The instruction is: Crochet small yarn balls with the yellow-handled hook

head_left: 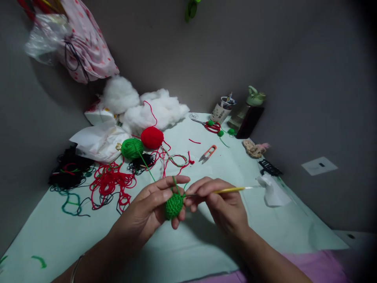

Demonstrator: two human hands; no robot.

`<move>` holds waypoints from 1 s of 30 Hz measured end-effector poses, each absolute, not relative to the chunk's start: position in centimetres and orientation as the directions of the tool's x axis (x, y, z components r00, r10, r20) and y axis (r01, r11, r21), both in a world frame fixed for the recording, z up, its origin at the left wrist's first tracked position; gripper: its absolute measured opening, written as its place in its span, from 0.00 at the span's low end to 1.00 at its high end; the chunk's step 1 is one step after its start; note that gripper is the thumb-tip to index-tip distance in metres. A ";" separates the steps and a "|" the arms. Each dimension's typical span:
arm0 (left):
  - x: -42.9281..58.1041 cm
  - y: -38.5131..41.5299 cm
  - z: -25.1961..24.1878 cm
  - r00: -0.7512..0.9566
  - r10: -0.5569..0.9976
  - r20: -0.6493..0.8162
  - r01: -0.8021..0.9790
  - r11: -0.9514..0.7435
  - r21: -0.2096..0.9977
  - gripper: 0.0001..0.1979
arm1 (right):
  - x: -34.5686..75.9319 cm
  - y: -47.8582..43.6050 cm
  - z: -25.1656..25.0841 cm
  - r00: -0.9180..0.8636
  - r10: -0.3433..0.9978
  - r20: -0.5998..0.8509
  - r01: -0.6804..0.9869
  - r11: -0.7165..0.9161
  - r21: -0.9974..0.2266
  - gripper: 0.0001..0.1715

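My left hand is closed around a small round green crochet piece, held between thumb and fingers above the pale green sheet. A green strand runs from the piece over my index finger back to the green yarn ball. My right hand pinches a crochet hook with a yellow handle; its tip meets the top edge of the green piece. Both hands are close together, nearly touching.
A red yarn ball sits next to the green one. Loose red yarn and dark yarn tangle at left. White stuffing, orange thread snips, red scissors, a cup, a bottle and a white tissue lie around.
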State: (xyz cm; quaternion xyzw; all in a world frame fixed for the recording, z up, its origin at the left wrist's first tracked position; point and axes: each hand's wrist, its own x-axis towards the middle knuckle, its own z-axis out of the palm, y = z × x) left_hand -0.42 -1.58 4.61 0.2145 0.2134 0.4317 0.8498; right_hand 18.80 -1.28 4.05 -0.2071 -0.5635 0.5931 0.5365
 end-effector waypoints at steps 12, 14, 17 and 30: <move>-0.2 -1.7 3.5 0.187 0.950 -0.249 -0.450 0.308 0.838 0.14 | 19.2 -2.1 3.3 -0.477 0.582 0.659 0.406 0.811 -0.421 0.19; -0.4 -1.6 3.4 0.178 0.959 -0.220 -0.382 0.274 0.883 0.15 | 19.1 -1.9 3.4 -0.547 0.462 0.698 0.448 0.866 -0.223 0.16; -0.5 -1.4 3.5 0.131 0.974 -0.184 -0.277 0.214 0.937 0.13 | 19.0 -1.5 3.9 -0.626 0.333 0.705 0.445 0.895 -0.027 0.12; -0.6 -1.2 3.7 0.199 0.941 -0.274 -0.474 0.337 0.814 0.07 | 19.0 -1.9 4.0 -0.610 0.432 0.664 0.379 0.895 -0.234 0.12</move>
